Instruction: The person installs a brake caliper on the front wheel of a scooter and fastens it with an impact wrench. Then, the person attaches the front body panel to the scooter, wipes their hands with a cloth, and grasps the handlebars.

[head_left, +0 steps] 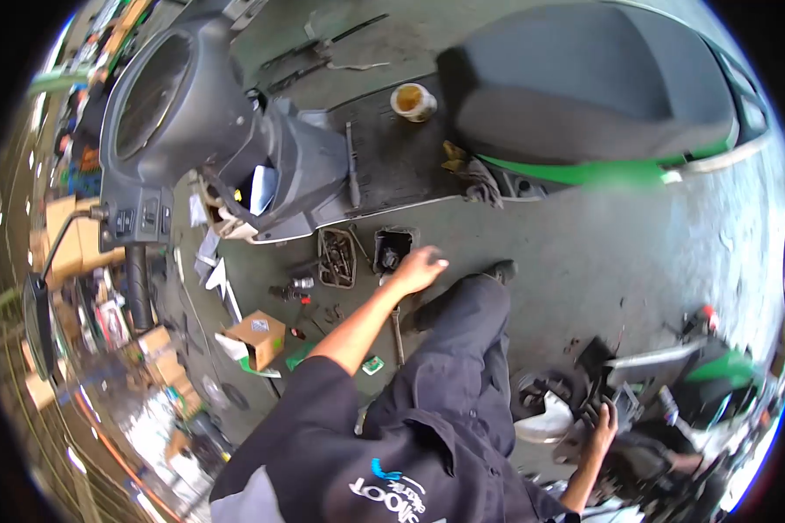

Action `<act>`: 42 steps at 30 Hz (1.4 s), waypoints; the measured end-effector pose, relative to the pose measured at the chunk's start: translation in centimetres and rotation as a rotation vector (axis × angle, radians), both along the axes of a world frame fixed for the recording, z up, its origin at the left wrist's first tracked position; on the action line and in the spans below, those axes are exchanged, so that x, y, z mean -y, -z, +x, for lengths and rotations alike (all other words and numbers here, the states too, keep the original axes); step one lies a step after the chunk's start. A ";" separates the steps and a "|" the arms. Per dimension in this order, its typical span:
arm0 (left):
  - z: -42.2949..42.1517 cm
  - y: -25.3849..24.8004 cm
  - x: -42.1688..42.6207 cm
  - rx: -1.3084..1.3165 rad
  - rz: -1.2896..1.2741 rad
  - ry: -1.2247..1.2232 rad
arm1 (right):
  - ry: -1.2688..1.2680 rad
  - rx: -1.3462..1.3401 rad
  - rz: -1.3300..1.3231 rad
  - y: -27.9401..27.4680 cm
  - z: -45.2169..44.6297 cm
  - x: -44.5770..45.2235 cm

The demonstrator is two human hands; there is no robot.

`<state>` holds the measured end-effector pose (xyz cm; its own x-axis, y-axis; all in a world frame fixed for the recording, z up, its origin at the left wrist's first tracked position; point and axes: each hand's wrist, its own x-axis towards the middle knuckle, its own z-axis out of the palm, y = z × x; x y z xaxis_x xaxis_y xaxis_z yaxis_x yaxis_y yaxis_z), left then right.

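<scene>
My left hand (419,270) is stretched out low over the floor, its fingers curled together; a small dark spot shows between them, too small to name. Just beyond it stands a dark square bin (394,248) with metal parts inside. Beside that bin is a tray of small metal parts (337,259). My right hand (602,429) is out to the right, fingers bent around something dark that I cannot make out against the dark parts behind it. A white curved panel (547,421) lies close to this hand.
A scooter with a black seat (593,83) stands ahead. On its footboard (384,152) are a tub (412,102) and gloves (473,174). A cardboard box (257,338) and loose tools are on the floor at left. A green-and-black scooter part (720,370) lies at right.
</scene>
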<state>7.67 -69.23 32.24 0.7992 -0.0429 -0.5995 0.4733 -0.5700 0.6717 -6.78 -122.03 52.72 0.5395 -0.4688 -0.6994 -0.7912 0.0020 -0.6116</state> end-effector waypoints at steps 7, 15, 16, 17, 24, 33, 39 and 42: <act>17.3 12.0 7.3 0.099 -0.355 -0.630 | -0.547 -0.128 -0.093 2.3 17.6 -2.6; 18.7 7.3 6.8 0.428 0.127 -0.962 | -1.050 -0.112 0.070 5.7 30.3 -12.9; 17.5 4.3 5.5 0.557 -0.046 -0.881 | -1.070 -0.084 0.121 6.1 32.3 -13.9; 16.5 0.1 5.1 0.542 -0.064 -0.859 | -1.067 -0.029 0.174 5.6 34.7 -16.2; 16.0 -24.4 7.5 0.343 -0.492 -0.419 | -0.669 -0.206 1.234 9.7 41.2 -27.3; 19.9 -27.3 13.5 0.332 0.287 -0.333 | -1.091 -0.171 1.220 3.4 48.5 -21.9; 23.4 -28.7 18.6 0.444 0.259 -0.335 | -1.813 0.373 0.849 -4.1 49.2 -21.4; 22.9 -29.2 20.3 0.537 0.058 -0.354 | -2.071 0.522 0.655 -6.7 50.6 -20.3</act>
<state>30.59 -89.55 61.39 0.9483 0.2993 -0.1054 0.2460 -0.4836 0.8400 43.84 -101.77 59.38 -0.0413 0.9880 -0.1489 0.2195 -0.1364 -0.9660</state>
